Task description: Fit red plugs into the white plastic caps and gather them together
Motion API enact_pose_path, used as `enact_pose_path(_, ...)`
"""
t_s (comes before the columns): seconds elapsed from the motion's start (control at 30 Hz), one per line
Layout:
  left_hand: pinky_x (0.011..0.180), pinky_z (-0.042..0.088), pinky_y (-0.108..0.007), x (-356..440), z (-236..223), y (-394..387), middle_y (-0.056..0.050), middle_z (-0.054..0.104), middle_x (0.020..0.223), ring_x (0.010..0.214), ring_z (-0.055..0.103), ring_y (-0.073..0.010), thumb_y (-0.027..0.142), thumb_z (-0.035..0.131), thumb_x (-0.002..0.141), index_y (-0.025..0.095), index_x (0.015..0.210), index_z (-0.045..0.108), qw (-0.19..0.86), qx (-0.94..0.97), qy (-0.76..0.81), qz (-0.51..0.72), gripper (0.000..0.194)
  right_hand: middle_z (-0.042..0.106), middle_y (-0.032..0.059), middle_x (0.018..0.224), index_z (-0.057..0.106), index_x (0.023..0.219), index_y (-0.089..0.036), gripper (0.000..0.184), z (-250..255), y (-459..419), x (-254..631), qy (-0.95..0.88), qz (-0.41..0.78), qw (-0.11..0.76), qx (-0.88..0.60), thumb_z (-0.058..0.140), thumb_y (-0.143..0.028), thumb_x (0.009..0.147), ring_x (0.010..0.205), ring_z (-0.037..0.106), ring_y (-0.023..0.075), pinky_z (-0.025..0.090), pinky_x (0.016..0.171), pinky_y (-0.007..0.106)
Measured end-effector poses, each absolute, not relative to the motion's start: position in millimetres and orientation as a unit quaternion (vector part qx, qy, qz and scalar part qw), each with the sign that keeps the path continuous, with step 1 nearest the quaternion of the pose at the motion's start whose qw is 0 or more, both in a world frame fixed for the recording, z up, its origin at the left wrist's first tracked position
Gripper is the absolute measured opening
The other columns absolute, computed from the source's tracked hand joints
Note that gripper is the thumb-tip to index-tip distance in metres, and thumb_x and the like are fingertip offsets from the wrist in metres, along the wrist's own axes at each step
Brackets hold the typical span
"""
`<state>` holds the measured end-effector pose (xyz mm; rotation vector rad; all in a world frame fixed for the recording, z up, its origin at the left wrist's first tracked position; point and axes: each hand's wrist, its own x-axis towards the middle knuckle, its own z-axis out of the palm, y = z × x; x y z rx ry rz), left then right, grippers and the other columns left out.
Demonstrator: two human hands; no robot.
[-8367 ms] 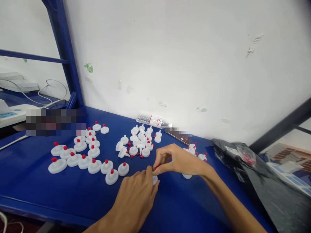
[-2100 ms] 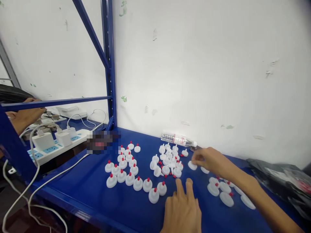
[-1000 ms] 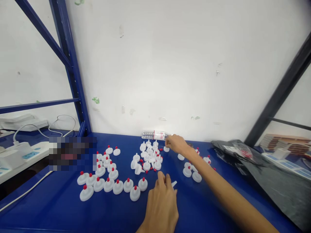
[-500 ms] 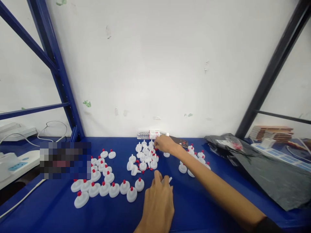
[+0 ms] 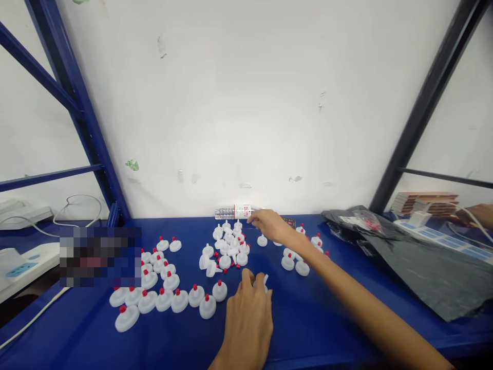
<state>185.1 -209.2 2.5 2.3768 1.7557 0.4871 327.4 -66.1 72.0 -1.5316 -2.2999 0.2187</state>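
My left hand, at the front of the blue table, is closed around a white spout cap; its bare spout sticks out past the fingers. My right hand reaches over the back of a pile of white spout caps. Its fingertips are pinched together, and what they hold, if anything, is too small to make out. Small loose red tips lie among the pile. To the left stand many white caps with red tips on their spouts. More red-tipped caps sit under and beside my right forearm.
A clear plastic bottle lies against the wall, with a dark handheld device beside it. Black plastic bags cover the right side. Power strips and cables lie at the left. Blue shelf posts flank the table.
My right hand has lifted from the pile's edge and shifted slightly right, fingertips pinched. My left hand keeps its hold on the spout cap, nearly still. The view has shifted slightly.
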Motion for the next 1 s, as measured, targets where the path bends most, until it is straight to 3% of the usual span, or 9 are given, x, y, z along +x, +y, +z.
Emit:
enact_pose_path(0.07, 0.074, 0.060, -0.036, 185, 2, -208, -0.010, 0.066, 0.122, 0.100, 0.074, -0.0270, 0.017, 0.047, 0.104, 0.022, 0.132, 0.063, 0.073, 0.792, 0.582, 0.168, 0.033, 0.077, 0.0054, 0.103, 0.075, 0.111, -0.019, 0.024, 74, -93, 342, -0.808, 0.112, 0.226, -0.533, 0.053, -0.016, 0.100, 0.096, 0.071, 0.0187, 0.053, 0.089, 0.032)
enact_pose_path(0.2, 0.078, 0.059, -0.034, 184, -1, -207, -0.007, 0.070, 0.124, 0.103, 0.073, -0.0250, 0.019, 0.052, 0.103, 0.023, 0.132, 0.064, 0.076, 0.800, 0.567, 0.180, 0.032, 0.079, 0.0023, 0.093, 0.076, 0.099, -0.020, 0.022, 56, -155, 362, -0.776, 0.190, 0.289, -0.528, 0.056, -0.029, 0.100, 0.084, 0.074, 0.0166, 0.055, 0.072, 0.024)
enact_pose_path(0.37, 0.080, 0.057, -0.031, 181, -5, -206, -0.003, 0.072, 0.127, 0.106, 0.073, -0.0229, 0.020, 0.057, 0.101, 0.027, 0.130, 0.066, 0.080, 0.813, 0.547, 0.185, 0.031, 0.078, 0.0004, 0.087, 0.073, 0.090, -0.021, 0.016, 22, -195, 354, -0.671, 0.299, 0.436, -0.521, 0.069, -0.037, 0.092, 0.083, 0.074, 0.0173, 0.054, 0.077, 0.025)
enact_pose_path(0.73, 0.075, 0.052, -0.028, 180, -2, -204, -0.001, 0.079, 0.112, 0.100, 0.075, -0.0216, 0.022, 0.058, 0.101, 0.027, 0.119, 0.071, 0.107, 0.803, 0.558, 0.182, 0.023, 0.079, -0.0013, 0.085, 0.077, 0.090, -0.024, 0.013, 12, -203, 337, -0.663, 0.317, 0.451, -0.506, 0.068, -0.031, 0.093, 0.081, 0.073, 0.0166, 0.054, 0.076, 0.025)
enact_pose_path(0.8, 0.073, 0.051, -0.028, 181, -2, -204, -0.003, 0.079, 0.109, 0.097, 0.076, -0.0229, 0.024, 0.058, 0.102, 0.025, 0.129, 0.067, 0.110, 0.797, 0.567, 0.177, 0.029, 0.079, -0.0012, 0.086, 0.078, 0.092, -0.024, 0.013, 11, -203, 337, -0.666, 0.314, 0.449, -0.507, 0.067, -0.031, 0.094, 0.081, 0.073, 0.0168, 0.053, 0.076, 0.025)
enact_pose_path(0.9, 0.070, 0.050, -0.029, 181, -1, -204, -0.006, 0.080, 0.100, 0.090, 0.076, -0.0240, 0.028, 0.057, 0.102, 0.019, 0.154, 0.043, 0.116, 0.785, 0.584, 0.169, 0.054, 0.079, -0.0001, 0.089, 0.079, 0.097, -0.025, 0.016, 9, -204, 335, -0.672, 0.306, 0.449, -0.503, 0.065, -0.031, 0.095, 0.083, 0.073, 0.0172, 0.054, 0.078, 0.026)
enact_pose_path(1.0, 0.070, 0.049, -0.028, 181, 0, -204, -0.005, 0.080, 0.096, 0.088, 0.076, -0.0227, 0.030, 0.056, 0.103, 0.019, 0.161, 0.029, 0.122, 0.784, 0.586, 0.165, 0.065, 0.079, 0.0006, 0.088, 0.080, 0.096, -0.024, 0.018, 8, -205, 336, -0.666, 0.320, 0.447, -0.504, 0.064, -0.032, 0.096, 0.082, 0.073, 0.0179, 0.054, 0.077, 0.026)
